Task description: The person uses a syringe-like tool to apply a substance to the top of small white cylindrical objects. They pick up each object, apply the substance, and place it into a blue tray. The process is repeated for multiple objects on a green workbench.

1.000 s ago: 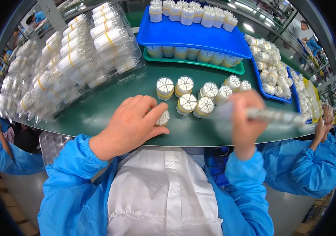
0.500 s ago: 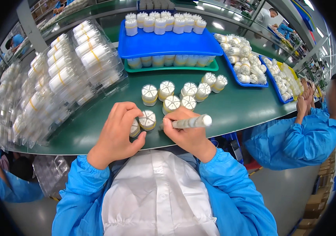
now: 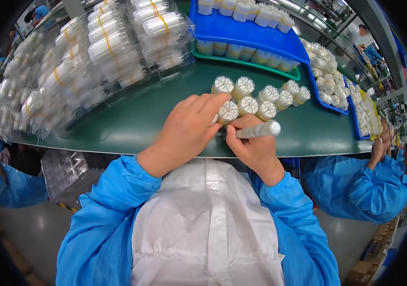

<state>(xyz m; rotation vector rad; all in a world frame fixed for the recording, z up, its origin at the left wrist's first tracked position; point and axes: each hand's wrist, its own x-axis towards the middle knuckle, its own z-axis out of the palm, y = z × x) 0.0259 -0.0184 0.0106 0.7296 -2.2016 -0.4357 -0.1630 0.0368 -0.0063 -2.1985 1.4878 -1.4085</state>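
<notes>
My left hand [image 3: 189, 131] curls its fingers round a short white cylinder [image 3: 228, 110], whose round top is split into wedges by dark spokes. A second cylinder is mostly hidden under those fingers. My right hand [image 3: 256, 150] grips a thick, whitish pen-shaped tool [image 3: 259, 130], its blunt end pointing right and its other end near the held cylinder. That working end is hard to make out. Just beyond my hands stand several more such cylinders, upright and close together, among them a left one [image 3: 223, 85] and a right one [image 3: 302, 95]. Yellow bands circle some of them.
Clear plastic trays of white cylinders [image 3: 108, 45] are stacked at the left. A blue tray [image 3: 251, 38] with cylinders rests over a green tray [image 3: 296, 73] at the back. Another blue tray [image 3: 327, 103] holds bagged pieces. A co-worker's blue sleeve [image 3: 375, 178] is at the right.
The view has swung, so the scene sits farther right and higher. My left hand and its cylinders are now up against the standing group; my right hand with the tool has stayed beside them.
</notes>
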